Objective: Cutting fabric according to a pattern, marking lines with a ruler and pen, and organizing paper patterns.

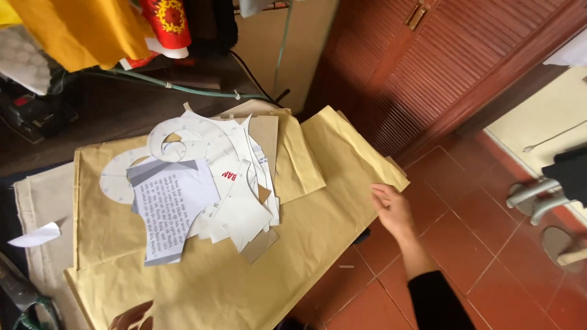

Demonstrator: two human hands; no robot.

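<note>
Soft, even daylight, brightest at 3 o'clock; faint shadows under the paper pile (202, 195); slight motion blur; corners dim.

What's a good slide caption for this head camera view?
Right hand at the edge of yellow fabric bearing a pile of paper patterns; left hand at its near edge.

Counted: two hands, right hand (392, 211) and left hand (129, 316); one heap of cut paper patterns (202, 192); one loose white scrap (35, 235); two louvred wooden doors (428, 67).
</note>
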